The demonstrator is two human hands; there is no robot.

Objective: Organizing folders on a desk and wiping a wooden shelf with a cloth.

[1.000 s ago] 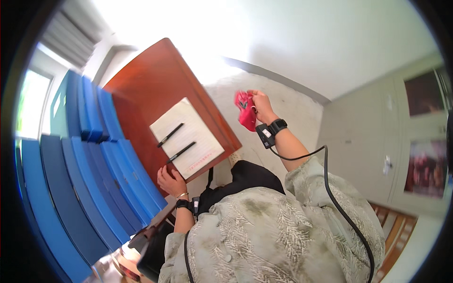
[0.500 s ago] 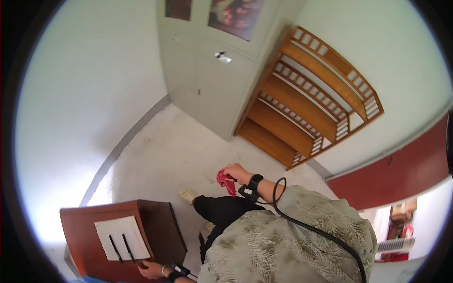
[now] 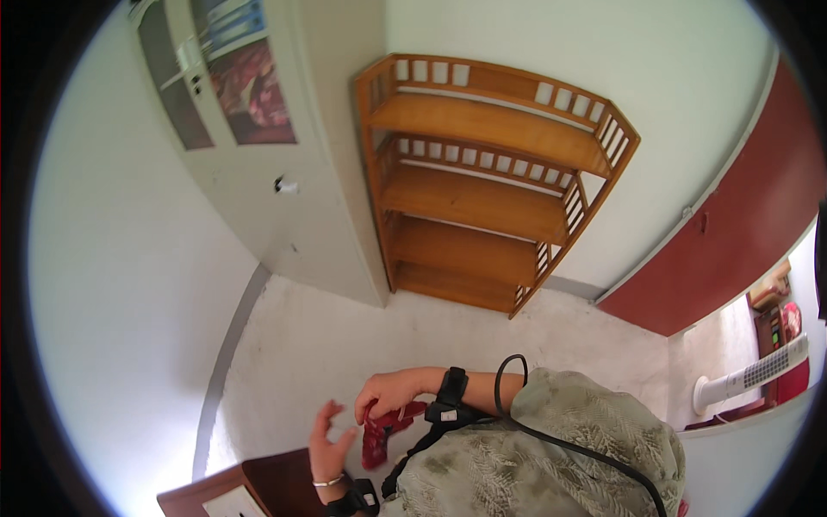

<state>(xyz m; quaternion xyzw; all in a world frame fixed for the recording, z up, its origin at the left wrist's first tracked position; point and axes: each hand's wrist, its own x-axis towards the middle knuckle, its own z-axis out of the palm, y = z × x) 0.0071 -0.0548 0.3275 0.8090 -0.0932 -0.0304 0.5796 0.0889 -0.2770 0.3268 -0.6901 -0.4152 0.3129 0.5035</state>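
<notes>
Lifted away from the notebook (image 3: pixel 231 503), the left hand (image 3: pixel 327 444) is now up close to the right hand (image 3: pixel 388 396), and the person's head is turned further from the desk (image 3: pixel 280 482), toward the rack (image 3: pixel 469 198).

Its fingers are parted and gently curved, with nothing between them; it hangs just beside the red cloth (image 3: pixel 376 441), and I can't make out any contact. Fingers bent down, the right hand grips that cloth, which droops crumpled below it, in front of the person's body. Part of it lies hidden behind the hand and wrist.

A bracelet (image 3: pixel 328 482) rings the left wrist, with a black strap (image 3: pixel 349 500) just behind it. Another strap, the right one (image 3: pixel 450 392), carries a small box; a black cable (image 3: pixel 586 433) loops up near it and runs down over the patterned pale green shirt (image 3: pixel 525 465).

Below the left hand, the desk and the notebook on it are cut off by the lower edge of the view. Pale floor (image 3: pixel 314 370) spreads beyond the hands. Farther off, the wooden rack stands against the wall (image 3: pixel 689 95), next to a grey cabinet (image 3: pixel 250 215) with glazed upper doors. Over to the right is a dark red door (image 3: pixel 732 224), and past it a white fan (image 3: pixel 749 379).
</notes>
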